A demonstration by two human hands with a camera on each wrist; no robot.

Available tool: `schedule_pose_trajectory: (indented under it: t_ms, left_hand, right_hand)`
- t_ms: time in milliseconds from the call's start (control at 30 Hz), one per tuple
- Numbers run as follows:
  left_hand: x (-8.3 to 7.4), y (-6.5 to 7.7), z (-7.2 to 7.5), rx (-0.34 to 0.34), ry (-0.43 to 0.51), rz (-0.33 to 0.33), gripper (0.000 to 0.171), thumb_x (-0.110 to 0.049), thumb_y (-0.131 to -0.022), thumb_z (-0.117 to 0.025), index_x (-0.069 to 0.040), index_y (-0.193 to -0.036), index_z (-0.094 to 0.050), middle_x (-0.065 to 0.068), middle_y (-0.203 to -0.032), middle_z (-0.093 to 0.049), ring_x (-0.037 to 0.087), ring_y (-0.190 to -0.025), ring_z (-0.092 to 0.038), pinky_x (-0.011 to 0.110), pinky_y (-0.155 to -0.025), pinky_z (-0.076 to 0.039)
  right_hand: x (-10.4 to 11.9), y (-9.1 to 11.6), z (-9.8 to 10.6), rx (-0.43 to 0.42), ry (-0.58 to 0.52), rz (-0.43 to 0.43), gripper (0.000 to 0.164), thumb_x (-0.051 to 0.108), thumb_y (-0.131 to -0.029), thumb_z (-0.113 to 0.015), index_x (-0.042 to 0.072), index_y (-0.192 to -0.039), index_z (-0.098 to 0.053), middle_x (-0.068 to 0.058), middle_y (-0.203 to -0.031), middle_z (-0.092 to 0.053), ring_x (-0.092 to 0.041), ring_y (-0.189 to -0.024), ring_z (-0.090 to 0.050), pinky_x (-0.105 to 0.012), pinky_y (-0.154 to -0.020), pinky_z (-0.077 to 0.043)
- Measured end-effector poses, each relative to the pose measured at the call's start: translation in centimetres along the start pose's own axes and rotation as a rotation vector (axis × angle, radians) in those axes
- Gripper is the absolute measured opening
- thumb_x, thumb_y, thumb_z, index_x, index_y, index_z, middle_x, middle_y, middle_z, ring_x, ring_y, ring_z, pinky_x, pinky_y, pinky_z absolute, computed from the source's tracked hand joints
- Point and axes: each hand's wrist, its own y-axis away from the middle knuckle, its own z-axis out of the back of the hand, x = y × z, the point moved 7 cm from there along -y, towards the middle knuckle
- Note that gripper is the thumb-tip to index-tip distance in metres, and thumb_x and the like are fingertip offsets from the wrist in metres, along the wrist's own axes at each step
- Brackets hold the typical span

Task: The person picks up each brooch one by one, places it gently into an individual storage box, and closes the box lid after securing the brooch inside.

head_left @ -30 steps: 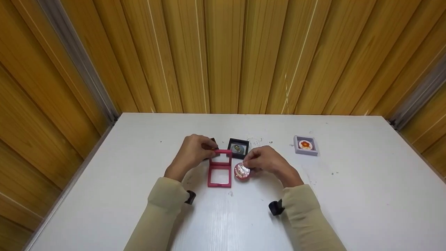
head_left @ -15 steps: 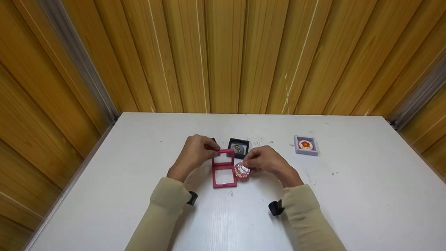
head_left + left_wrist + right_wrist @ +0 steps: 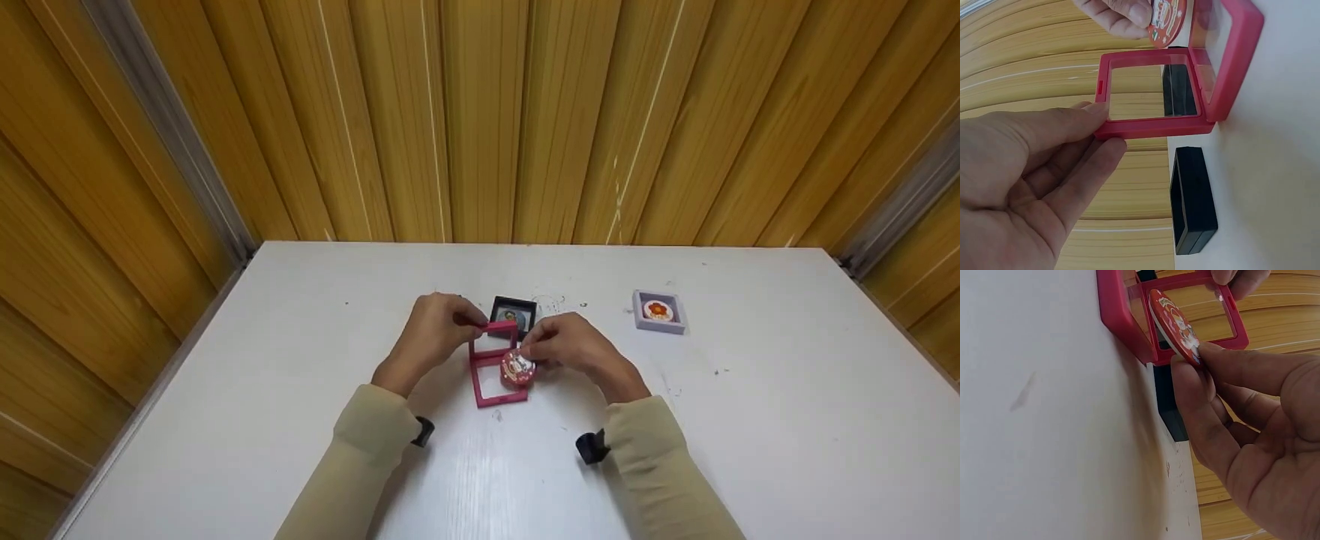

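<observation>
A hinged pink display frame (image 3: 501,400) with clear film windows stands unfolded on the table, one half lying flat and the other raised. My left hand (image 3: 435,334) pinches the upper edge of the raised half between thumb and fingers, as the left wrist view shows. Between the thumb and fingertips of my right hand (image 3: 577,349) is a round red button badge (image 3: 517,368) with a cartoon print. The badge is tilted and overlaps the frame's lower window in the head view. In the right wrist view its edge (image 3: 1176,323) is in front of the raised window.
Behind the pink frame sits a black display frame (image 3: 515,301) holding a round badge. Another black frame (image 3: 1196,197) shows in the left wrist view. A lilac frame (image 3: 640,324) with a flower badge (image 3: 658,310) lies farther right on the white table (image 3: 787,390).
My left hand has slid the pink frame to the right, bringing its window beneath the badge. My right hand has barely moved, still holding the badge.
</observation>
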Motion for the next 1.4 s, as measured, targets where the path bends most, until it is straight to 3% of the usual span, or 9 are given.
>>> schedule_pose_trajectory:
  t_ms: [433,800,1133,1400]
  left_hand:
    - [-0.6,0.0,-0.7,-0.022,-0.043,-0.054,0.016,0.003,-0.093,-0.080,-0.007,-0.105,-0.084,0.006,-0.104,-0.078,0.019,-0.092,-0.069,0.031,-0.085,-0.061]
    - [-0.7,0.2,-0.8,-0.037,-0.042,-0.050,0.015,0.002,-0.093,-0.080,-0.007,-0.104,-0.085,0.005,-0.102,-0.078,0.019,-0.091,-0.069,0.032,-0.084,-0.060]
    - [-0.6,0.2,-0.8,-0.038,-0.032,-0.037,0.015,0.002,-0.093,-0.080,-0.007,-0.104,-0.084,0.005,-0.101,-0.077,0.019,-0.090,-0.069,0.032,-0.083,-0.060]
    - [-0.5,0.2,-0.8,-0.041,-0.022,-0.020,0.014,0.003,-0.093,-0.080,-0.006,-0.103,-0.084,0.005,-0.100,-0.077,0.018,-0.090,-0.069,0.032,-0.083,-0.060]
  right_hand:
    - [0.0,0.0,-0.5,0.004,-0.015,-0.014,0.004,0.004,-0.095,-0.076,0.000,-0.097,-0.077,-0.006,-0.091,-0.073,-0.017,-0.079,-0.067,-0.029,-0.072,-0.057]
    - [-0.3,0.0,-1.1,-0.036,-0.043,-0.061,0.007,0.000,-0.095,-0.074,-0.006,-0.096,-0.076,-0.009,-0.092,-0.073,-0.017,-0.079,-0.069,-0.029,-0.072,-0.060]
    - [-0.5,0.1,-1.5,-0.077,-0.044,-0.098,0.006,0.001,-0.094,-0.076,-0.004,-0.095,-0.077,-0.009,-0.091,-0.072,-0.017,-0.076,-0.069,-0.029,-0.071,-0.059]
    - [-0.4,0.1,-1.6,-0.091,-0.005,-0.075,0.006,0.001,-0.093,-0.076,-0.004,-0.093,-0.078,-0.006,-0.086,-0.073,-0.015,-0.075,-0.067,-0.027,-0.068,-0.056]
